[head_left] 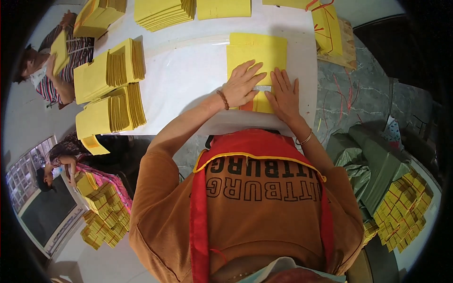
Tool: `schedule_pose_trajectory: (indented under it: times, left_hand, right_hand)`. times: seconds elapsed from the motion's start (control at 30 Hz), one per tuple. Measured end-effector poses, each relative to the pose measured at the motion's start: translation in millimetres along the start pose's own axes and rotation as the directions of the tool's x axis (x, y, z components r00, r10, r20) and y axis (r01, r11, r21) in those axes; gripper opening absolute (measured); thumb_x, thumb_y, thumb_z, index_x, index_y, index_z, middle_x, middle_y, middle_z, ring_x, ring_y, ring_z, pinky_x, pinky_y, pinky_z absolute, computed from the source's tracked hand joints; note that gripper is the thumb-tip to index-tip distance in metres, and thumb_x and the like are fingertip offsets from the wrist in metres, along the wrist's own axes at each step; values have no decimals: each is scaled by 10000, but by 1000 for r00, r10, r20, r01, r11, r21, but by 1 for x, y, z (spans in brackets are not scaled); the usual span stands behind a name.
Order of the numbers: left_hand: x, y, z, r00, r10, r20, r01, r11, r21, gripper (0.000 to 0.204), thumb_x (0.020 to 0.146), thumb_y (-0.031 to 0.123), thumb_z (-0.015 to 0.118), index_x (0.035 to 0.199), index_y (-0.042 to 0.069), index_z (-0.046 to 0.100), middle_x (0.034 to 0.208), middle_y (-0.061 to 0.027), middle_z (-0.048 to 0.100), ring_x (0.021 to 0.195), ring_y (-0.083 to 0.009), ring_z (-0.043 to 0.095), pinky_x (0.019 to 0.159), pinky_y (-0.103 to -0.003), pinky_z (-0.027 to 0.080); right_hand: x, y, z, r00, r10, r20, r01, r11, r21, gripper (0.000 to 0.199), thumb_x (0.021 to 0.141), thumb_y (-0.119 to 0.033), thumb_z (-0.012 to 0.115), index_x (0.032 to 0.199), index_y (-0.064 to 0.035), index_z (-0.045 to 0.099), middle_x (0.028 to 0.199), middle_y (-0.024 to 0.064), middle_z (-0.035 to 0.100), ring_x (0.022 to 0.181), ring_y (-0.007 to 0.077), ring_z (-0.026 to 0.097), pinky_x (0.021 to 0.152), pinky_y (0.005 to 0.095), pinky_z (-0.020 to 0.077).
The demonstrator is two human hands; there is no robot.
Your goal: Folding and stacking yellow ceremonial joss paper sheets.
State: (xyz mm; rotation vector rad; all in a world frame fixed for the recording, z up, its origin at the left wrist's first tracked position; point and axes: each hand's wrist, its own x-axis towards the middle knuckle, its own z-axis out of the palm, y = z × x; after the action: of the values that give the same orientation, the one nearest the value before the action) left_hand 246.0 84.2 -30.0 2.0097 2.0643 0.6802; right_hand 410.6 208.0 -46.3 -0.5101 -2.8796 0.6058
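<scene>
Near the front edge of the white-covered table (188, 70), a flat yellow paper piece (257, 52), seemingly folded or layered, lies under my hands. My left hand (243, 84) presses flat on its left side, fingers spread and pointing to the upper right. On its right side rests my right hand (284, 96), palm down with the fingers stretched out. A short silvery strip (263, 88) shows between the two hands. Just below my left hand is an orange-red patch (247, 104) on the paper. Neither hand is gripping anything.
Several stacks of folded yellow paper (115, 111) stand along the table's left side, with another stack (165, 12) at the back. Red strings (323, 30) lie over yellow paper at the far right. One person (66, 56) holds yellow paper at the left; another person (71, 155) bends near tied yellow bundles (106, 212).
</scene>
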Motion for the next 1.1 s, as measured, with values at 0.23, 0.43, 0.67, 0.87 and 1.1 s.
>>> schedule_pose_trajectory:
  times: [0.23,0.43,0.67,0.87,1.1]
  left_hand:
    - [17,22,4,998,-58,-20,61,898,435,474,726,123,557,1178,-13,511,1213,-156,478,1071,-304,465,854,-399,404]
    - [22,-2,-22,994,-3,-107,35,954,299,503,689,92,599,1176,-5,524,1116,-127,570,986,-277,523,822,-369,424]
    - [75,-93,-90,903,54,-426,153,887,436,537,679,106,642,1197,54,512,1212,-104,537,1066,-274,488,884,-412,368]
    - [89,-176,-58,951,-45,-306,203,839,506,540,745,54,570,1270,134,473,1289,-59,498,1125,-253,475,901,-407,361]
    - [96,-181,-45,954,-205,-219,283,858,429,513,777,109,573,1276,144,463,1274,-50,508,1108,-250,484,883,-412,378]
  right_hand:
    - [1,-4,-2,996,69,55,-75,991,110,540,922,-300,423,1386,-48,308,1463,97,270,1367,270,200,1077,541,79]
    - [-1,14,-1,987,140,-84,-51,755,653,503,929,-221,396,1377,-10,310,1425,138,324,1328,278,266,1082,437,144]
    - [-1,18,-4,965,218,-145,-85,784,615,481,922,-193,374,1344,35,345,1354,178,414,1231,295,396,1038,385,253]
    - [0,17,3,955,252,-157,-91,752,653,473,917,-230,373,1324,11,395,1320,158,459,1197,289,424,1030,371,246]
    - [-1,21,4,957,219,-190,-50,770,637,464,905,-224,382,1309,2,416,1347,162,437,1222,270,421,1036,370,237]
